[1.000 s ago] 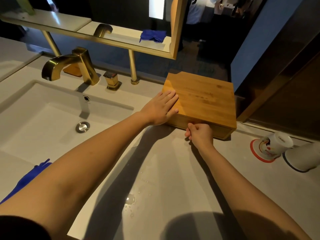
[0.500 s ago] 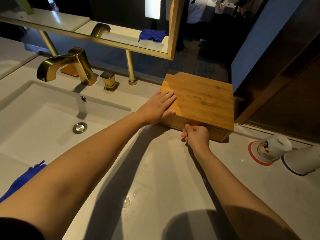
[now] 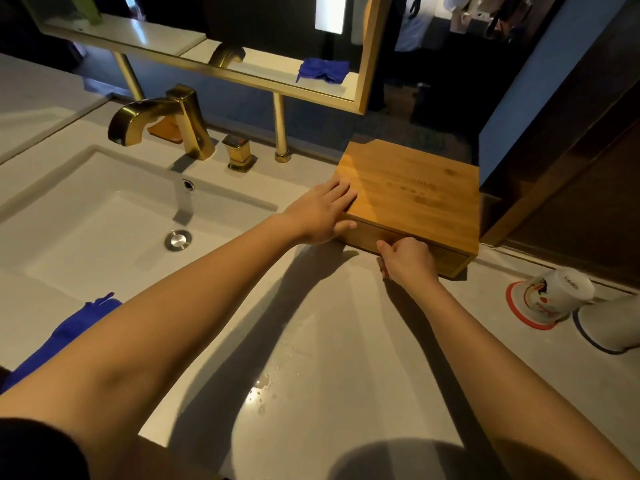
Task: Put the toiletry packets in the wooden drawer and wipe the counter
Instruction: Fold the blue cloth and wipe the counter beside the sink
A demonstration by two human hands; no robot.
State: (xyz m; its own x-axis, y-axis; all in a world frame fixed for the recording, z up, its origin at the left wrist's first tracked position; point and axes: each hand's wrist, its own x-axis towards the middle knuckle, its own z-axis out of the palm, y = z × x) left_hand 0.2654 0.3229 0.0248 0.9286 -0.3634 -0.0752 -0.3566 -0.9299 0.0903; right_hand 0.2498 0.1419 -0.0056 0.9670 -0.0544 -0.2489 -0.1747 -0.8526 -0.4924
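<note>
We find the wooden drawer box (image 3: 412, 199) standing on the table (image 3: 329, 341) at its far right, with the drawer front flush or nearly so. The left hand (image 3: 320, 214) lies flat, fingers spread, on the box's near-left corner, bracing it. The right hand (image 3: 407, 259) is at the drawer front, its grip curled closed against the face; whether it pinches a pull we cannot tell. No toiletry packets are in sight on the table, so we judge the stowing done or close to it, though the drawer's contents are hidden. Wiping remains: water droplets (image 3: 261, 386) sit on the near table, and the blue cloth (image 3: 65, 336) lies untouched at the sink's (image 3: 104, 237) near-left edge.
</note>
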